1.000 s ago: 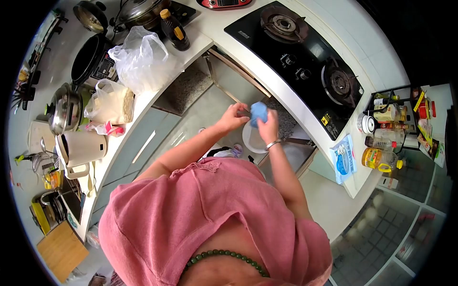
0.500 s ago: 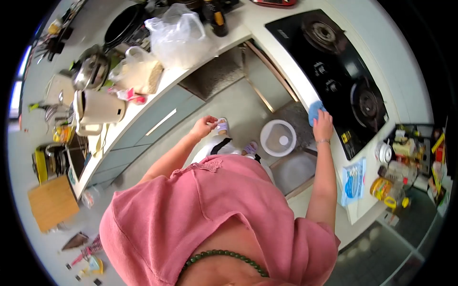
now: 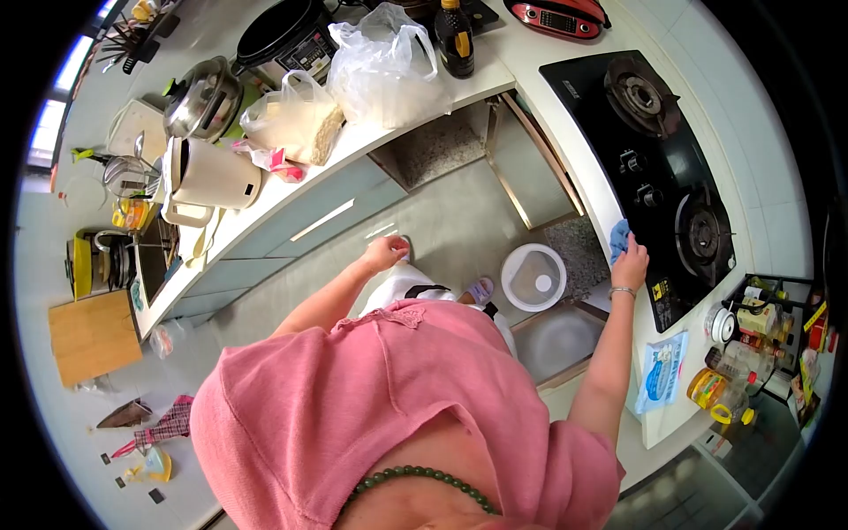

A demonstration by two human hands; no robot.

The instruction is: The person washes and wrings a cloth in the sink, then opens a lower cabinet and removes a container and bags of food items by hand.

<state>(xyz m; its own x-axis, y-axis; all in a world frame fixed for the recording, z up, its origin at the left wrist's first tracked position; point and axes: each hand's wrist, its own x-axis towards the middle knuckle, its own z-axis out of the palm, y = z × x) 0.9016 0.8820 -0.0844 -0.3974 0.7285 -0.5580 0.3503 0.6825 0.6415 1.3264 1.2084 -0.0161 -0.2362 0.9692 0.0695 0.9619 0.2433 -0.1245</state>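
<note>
My right hand (image 3: 629,262) is closed on a crumpled blue cloth (image 3: 619,238). The cloth rests at the front edge of the white counter (image 3: 590,181), beside the black gas stove (image 3: 632,181). A bracelet circles that wrist. My left hand (image 3: 386,253) hangs over the floor in front of my body, its fingers loosely curled with nothing seen in them. Close to my right forearm, a blue and white packet (image 3: 661,371) lies on the counter. Below the right hand, a round white bin (image 3: 533,277) stands on the floor.
An open cabinet door (image 3: 530,168) juts out under the counter. On the left counter are a white kettle (image 3: 212,174), plastic bags (image 3: 384,75), a black cooker (image 3: 287,40) and a dark bottle (image 3: 455,40). An oil bottle (image 3: 709,389) and several jars stand at right.
The view has shifted, so the counters sit differently in frame. My right hand still holds the cloth at the counter edge by the stove. My left hand's fingers look more curled together.
</note>
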